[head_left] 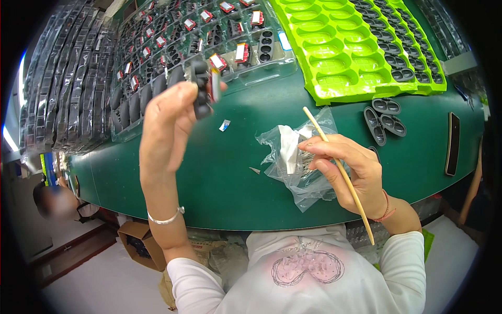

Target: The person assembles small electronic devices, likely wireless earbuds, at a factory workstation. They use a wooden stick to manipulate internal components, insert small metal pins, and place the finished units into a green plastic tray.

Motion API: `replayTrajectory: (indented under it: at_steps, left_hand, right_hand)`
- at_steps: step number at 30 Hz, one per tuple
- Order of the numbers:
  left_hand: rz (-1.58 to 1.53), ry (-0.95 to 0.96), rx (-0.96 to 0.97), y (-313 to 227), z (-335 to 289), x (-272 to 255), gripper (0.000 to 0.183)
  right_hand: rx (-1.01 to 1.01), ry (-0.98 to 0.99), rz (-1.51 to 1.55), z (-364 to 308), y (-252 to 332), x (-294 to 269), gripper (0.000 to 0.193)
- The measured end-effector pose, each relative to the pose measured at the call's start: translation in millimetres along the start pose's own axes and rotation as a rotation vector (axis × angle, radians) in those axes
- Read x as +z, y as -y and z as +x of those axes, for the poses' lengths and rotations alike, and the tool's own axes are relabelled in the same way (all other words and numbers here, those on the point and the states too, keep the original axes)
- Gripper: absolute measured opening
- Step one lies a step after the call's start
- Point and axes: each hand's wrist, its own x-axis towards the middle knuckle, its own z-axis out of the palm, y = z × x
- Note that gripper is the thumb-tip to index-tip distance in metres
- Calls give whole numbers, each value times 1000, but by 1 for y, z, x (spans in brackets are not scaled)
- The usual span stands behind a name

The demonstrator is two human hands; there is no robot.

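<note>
My left hand (168,123) is raised over the left part of the green table, fingers closed on a dark earbud-case part (201,94). A red-and-silver block (215,83), blurred, sits at that part's right side. In my right hand (358,167) a thin wooden stick (315,123) lies slanted, running past the palm. The thumb and fingertips of this hand are close together above a clear plastic bag (308,196). White paper (288,149) and small thin pieces (306,163) lie in the bag. Whether the fingertips pinch one of these is too small to tell.
A clear tray (269,72) of dark parts and red-and-silver blocks stands at the back left, beside a lime-green tray (309,86). Several dark oval case parts (375,127) lie at the right, near a phone-like slab (453,144). Stacked trays (65,89) rise far left.
</note>
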Motion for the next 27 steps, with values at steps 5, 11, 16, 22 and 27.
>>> replayTrajectory:
  at_steps: [5,11,16,22,27]
  left_hand:
    - [21,108,-83,35,-26,21,44]
    - [-4,152,-125,60,-41,47,30]
    - [58,87,-132,57,-47,60,32]
    - [156,139,29,54,-49,58,43]
    - [188,107,28,52,-48,56,51]
  right_hand:
    - [-28,10,-9,1,-1,-1,22]
    - [-116,-42,-58,2,-2,4,25]
    - [-254,-67,-184,2,-12,4,30]
    - [-363,36,-292,-4,-12,5,35]
    - [-397,-25,-277,-3,-17,3,29]
